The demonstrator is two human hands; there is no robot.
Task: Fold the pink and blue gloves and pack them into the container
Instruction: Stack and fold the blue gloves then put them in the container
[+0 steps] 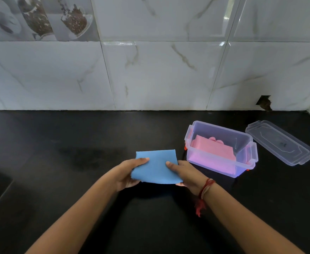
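A folded blue glove [156,166] is held flat just above the black counter, at the centre of the view. My left hand [127,174] grips its left edge with the thumb on top. My right hand [185,173] grips its right edge the same way. To the right stands a clear plastic container [222,162] with its top open. A folded pink glove [213,148] lies inside it. The blue glove is left of the container and apart from it.
The container's clear lid [280,142] lies flat on the counter [77,140] to the right of the container. A marble-tiled wall [150,70] rises behind the counter. A hole in the tile [264,102] shows at the right.
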